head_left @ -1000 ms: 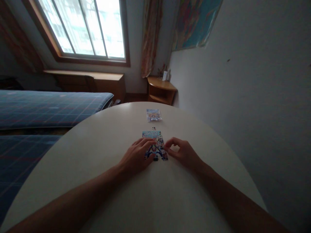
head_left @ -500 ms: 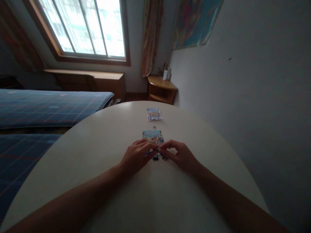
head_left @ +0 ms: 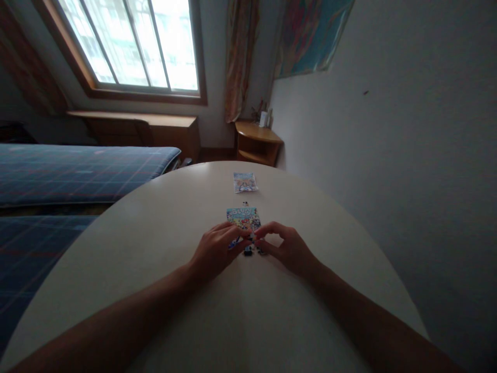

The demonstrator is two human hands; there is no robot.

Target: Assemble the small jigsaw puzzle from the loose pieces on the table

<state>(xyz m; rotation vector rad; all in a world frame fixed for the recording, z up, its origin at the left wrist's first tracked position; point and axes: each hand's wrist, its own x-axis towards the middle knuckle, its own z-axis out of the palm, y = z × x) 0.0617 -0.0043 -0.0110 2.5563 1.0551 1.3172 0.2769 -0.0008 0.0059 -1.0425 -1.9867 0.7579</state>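
My left hand (head_left: 219,243) and my right hand (head_left: 285,246) meet over a colourful printed sheet (head_left: 243,214) on the table. Thumb and forefinger of each hand are pinched around a tiny whitish piece (head_left: 252,237) between them, too small to name. Just below the fingertips lies a small dark piece (head_left: 248,251), with other dark bits (head_left: 261,252) beside it, partly under my right fingers. Beyond the sheet sits another tiny black-and-white piece (head_left: 245,203). My hands cover the lower part of the sheet.
The round cream table (head_left: 163,228) carries a printed packet (head_left: 245,182) near its far edge. A bed with a blue plaid mattress (head_left: 85,173) stands to the left. In the far corner is a wooden corner shelf (head_left: 258,133); a white wall (head_left: 388,155) runs along the right.
My right thumb and forefinger have bowed into a rounder loop, and slightly more of the small piece shows between the hands. The view has shifted a little.
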